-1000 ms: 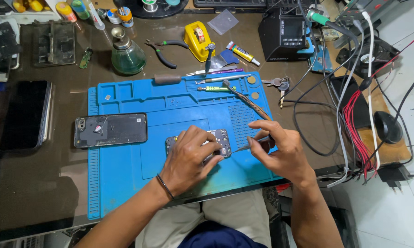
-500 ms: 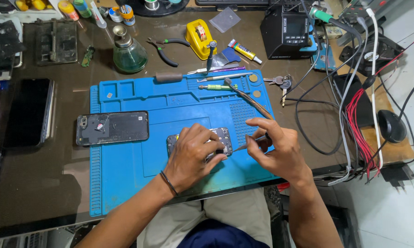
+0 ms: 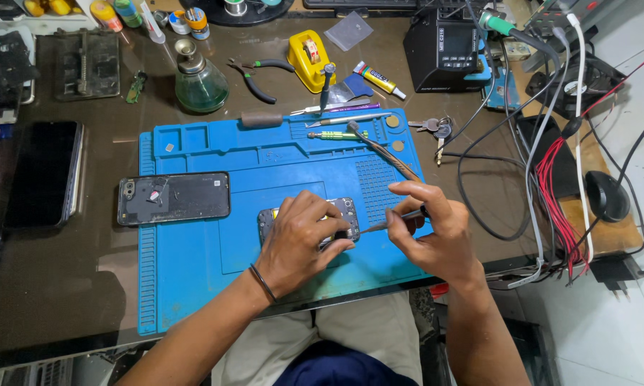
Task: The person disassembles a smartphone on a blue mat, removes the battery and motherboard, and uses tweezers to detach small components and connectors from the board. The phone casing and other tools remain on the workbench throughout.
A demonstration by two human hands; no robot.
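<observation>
The left hand (image 3: pixel 304 239) lies curled over an opened phone (image 3: pixel 311 223) near the front middle of the blue work mat (image 3: pixel 193 286), fingers pressing it down. The right hand (image 3: pixel 429 236) pinches a thin metal tool (image 3: pixel 382 224) between thumb and fingers — its tip touching the phone's right edge. A dark phone back cover (image 3: pixel 173 198) rests on the mat's left part. Behind the mat stand a green glass bottle (image 3: pixel 200 82), a yellow tape dispenser (image 3: pixel 310 58) and a small yellow-labelled glue tube (image 3: pixel 379 78) — just beside a black box with a screen (image 3: pixel 447 50).
</observation>
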